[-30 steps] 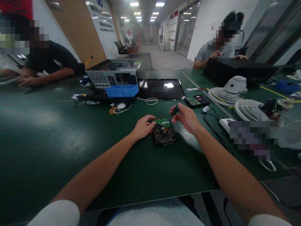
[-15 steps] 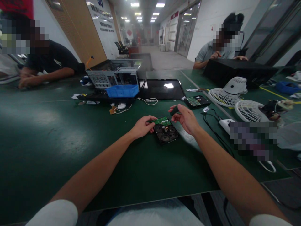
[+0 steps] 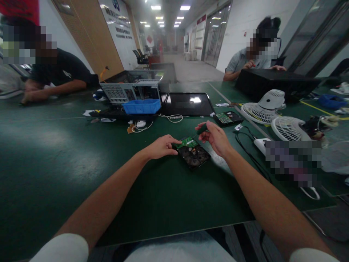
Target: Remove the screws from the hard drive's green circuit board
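Observation:
A hard drive (image 3: 194, 155) lies flat on the green table, its green circuit board (image 3: 187, 141) facing up at the far end and its dark casing toward me. My left hand (image 3: 163, 147) grips the drive's left edge, index finger on the board's corner and thumb lower at the side. Over the drive's far right corner, my right hand (image 3: 214, 137) is closed around the dark green handle of a screwdriver (image 3: 202, 128). Its thin shaft points down toward the board, and I cannot tell whether the tip touches it.
Beyond are a blue bin (image 3: 142, 106), an opened computer case (image 3: 117, 92), a dark flat panel (image 3: 188, 103) and another hard drive (image 3: 228, 118). White fans (image 3: 260, 111), a power strip (image 3: 261, 145) and black cables lie right. Two people sit across the table.
The hard drive has shifted slightly right and toward me. My left fingers have spread a little along its edge, while my right hand with the screwdriver has stayed almost in place.

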Demonstrator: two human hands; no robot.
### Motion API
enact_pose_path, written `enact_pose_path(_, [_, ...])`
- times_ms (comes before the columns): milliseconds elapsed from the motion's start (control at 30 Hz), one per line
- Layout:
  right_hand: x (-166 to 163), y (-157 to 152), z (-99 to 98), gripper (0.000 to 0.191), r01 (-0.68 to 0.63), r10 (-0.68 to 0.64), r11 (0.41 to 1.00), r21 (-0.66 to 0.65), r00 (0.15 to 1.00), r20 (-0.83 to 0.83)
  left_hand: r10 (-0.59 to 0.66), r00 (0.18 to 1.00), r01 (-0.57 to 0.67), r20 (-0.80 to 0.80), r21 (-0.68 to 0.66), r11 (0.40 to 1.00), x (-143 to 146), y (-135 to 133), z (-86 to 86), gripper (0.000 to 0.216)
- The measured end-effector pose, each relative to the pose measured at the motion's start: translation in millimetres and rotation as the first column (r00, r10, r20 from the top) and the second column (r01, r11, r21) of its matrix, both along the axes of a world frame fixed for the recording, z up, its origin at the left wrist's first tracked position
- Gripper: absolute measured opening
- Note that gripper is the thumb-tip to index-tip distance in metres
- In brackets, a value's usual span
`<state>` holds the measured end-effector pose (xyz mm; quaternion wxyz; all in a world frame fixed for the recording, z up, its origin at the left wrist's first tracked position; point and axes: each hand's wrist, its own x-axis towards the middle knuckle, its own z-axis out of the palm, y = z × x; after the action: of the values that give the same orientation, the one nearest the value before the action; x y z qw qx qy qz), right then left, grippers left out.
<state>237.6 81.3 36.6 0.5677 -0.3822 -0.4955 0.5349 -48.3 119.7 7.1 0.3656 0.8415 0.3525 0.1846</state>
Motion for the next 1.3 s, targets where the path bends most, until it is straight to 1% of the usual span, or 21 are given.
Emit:
enact_pose_path(133, [-1,1,-0.6,0.044,0.019,-0.018,1.000,0.011,1.000,-0.015,0.014,0.995,-0.002,-0.098,0.123,0.992,3,-1,3.0,0.048])
enact_pose_path(267, [0,1,2.1,0.047,0.101,-0.098,0.993,0.056,0.994,-0.055,-0.020,0.981,0.063,-0.195,0.216,0.974,6,-8,11.2,0.046])
enact_pose_path(333, [2,2,3.1,0.048,0.141,-0.136,0.988,0.064,0.988,-0.076,-0.012,0.969,0.075,-0.245,0.251,0.965,8,-12,15.7,0.045])
enact_pose_path(467, [5,6,1.3,0.048,0.191,-0.186,0.980,0.047,0.978,-0.091,0.050,0.933,0.070,-0.356,0.316,0.946,16,-21,20.9,0.045])
enact_pose_path(600, [6,9,-1.1,0.051,0.266,-0.261,0.963,0.047,0.960,-0.100,0.161,0.888,0.019,-0.431,0.383,0.924,27,-31,21.7,0.041])
enact_pose_path(767, [8,12,-1.6,0.051,0.358,-0.350,0.933,0.043,0.929,-0.122,0.251,0.857,-0.055,-0.451,0.404,0.913,43,-45,23.9,0.034])
enact_pose_path(867, [10,12,-1.0,0.051,0.393,-0.382,0.918,0.046,0.910,-0.160,0.244,0.867,-0.084,-0.434,0.355,0.931,43,-46,27.1,0.027])
enact_pose_path(900, [10,13,-0.5,0.051,0.407,-0.394,0.912,0.045,0.902,-0.174,0.227,0.877,-0.081,-0.424,0.335,0.939,40,-44,28.4,0.027])
enact_pose_path(967, [11,13,1.1,0.051,0.436,-0.421,0.899,0.039,0.886,-0.196,0.189,0.898,-0.061,-0.398,0.312,0.948,29,-37,31.7,0.036])
enact_pose_path(1033, [11,13,2.6,0.052,0.460,-0.446,0.887,0.029,0.871,-0.205,0.202,0.914,-0.079,-0.353,0.333,0.940,11,-24,35.9,0.047])
enact_pose_path(1067, [11,14,3.1,0.052,0.469,-0.454,0.883,0.025,0.867,-0.207,0.226,0.913,-0.101,-0.341,0.347,0.932,1,-16,38.1,0.046])
enact_pose_path(1100, [12,14,3.3,0.052,0.474,-0.460,0.880,0.024,0.864,-0.206,0.268,0.902,-0.133,-0.340,0.371,0.919,-11,-8,40.0,0.040])
enact_pose_path(1167, [12,15,2.8,0.053,0.480,-0.466,0.877,0.029,0.862,-0.202,0.384,0.852,-0.211,-0.355,0.438,0.874,-35,8,42.4,0.028])
enact_pose_path(1200, [12,15,2.2,0.053,0.482,-0.467,0.875,0.034,0.862,-0.199,0.436,0.822,-0.246,-0.366,0.462,0.852,-46,16,42.3,0.025])
enact_pose_path(1300, [13,15,0.1,0.053,0.481,-0.466,0.876,0.034,0.863,-0.194,0.528,0.729,-0.324,-0.436,0.460,0.827,-75,33,36.4,0.023])
